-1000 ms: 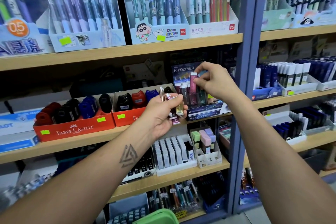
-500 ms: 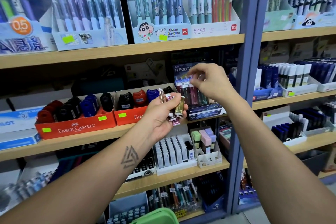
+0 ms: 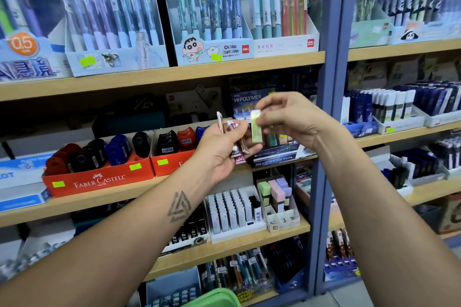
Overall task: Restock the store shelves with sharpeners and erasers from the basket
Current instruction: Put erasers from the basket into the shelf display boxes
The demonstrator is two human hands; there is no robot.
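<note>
My left hand grips a small bunch of slim stick erasers, pink and brown, in front of the middle shelf. Just to its right, my right hand pinches one pale green stick eraser by its top end, held upright. Behind both hands stands the dark blue HI-POLYMER eraser display box, partly hidden by my fingers. Two red Faber-Castell trays with black, red and blue sharpeners sit to the left on the same shelf. The green basket rim shows at the bottom edge.
Pen display boxes fill the top shelf. Below my hands are a white box of lead cases and a box of pastel erasers. A blue-grey shelf upright separates the right bay, stocked with dark blue and white packs.
My right hand came back from the HI-POLYMER box toward my left hand and now pinches a pale green eraser. My left hand rose slightly with its bunch.
</note>
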